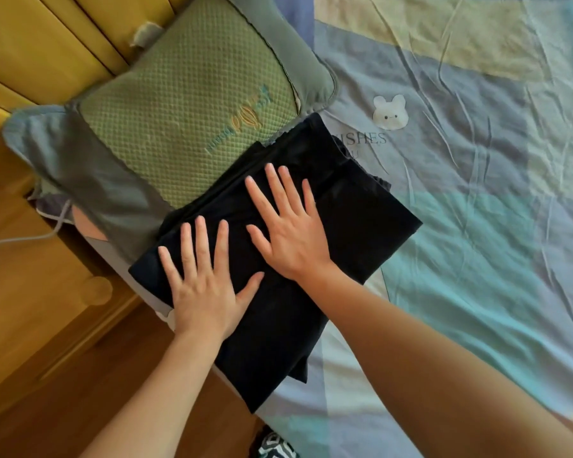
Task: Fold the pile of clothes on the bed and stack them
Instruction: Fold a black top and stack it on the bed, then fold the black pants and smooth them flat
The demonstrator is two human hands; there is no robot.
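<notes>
- No box, basket or drawer shows anything inside it; the carrying surface is the bed, covered by a sheet of pale blue, teal and yellow patches with a small white bear print and some lettering partly hidden by cloth.
- A dark folded garment lies near the bed's left edge, just below the green quilted pillow, its upper corner overlapping the pillow's lower edge.
- The garment forms a rough oblong lying flat. Its long axis runs diagonally, from the upper right by the lettering down toward the lower left by the bed's edge.
- At its far end, layered edges show that more than one thickness of cloth is stacked there; how many pieces there are I cannot tell.
- At the near end a loose flap hangs out of line with the rest of the fold.
- The left hand lies palm down on the garment's left part, fingers straight and spread, thumb out to the right.
- The right hand lies palm down just beside it, further up the cloth, fingers also straight and spread; neither hand grips anything.
- Left of the bed stands yellow wooden furniture over a wooden floor, and a pale cable trails there.
</notes>
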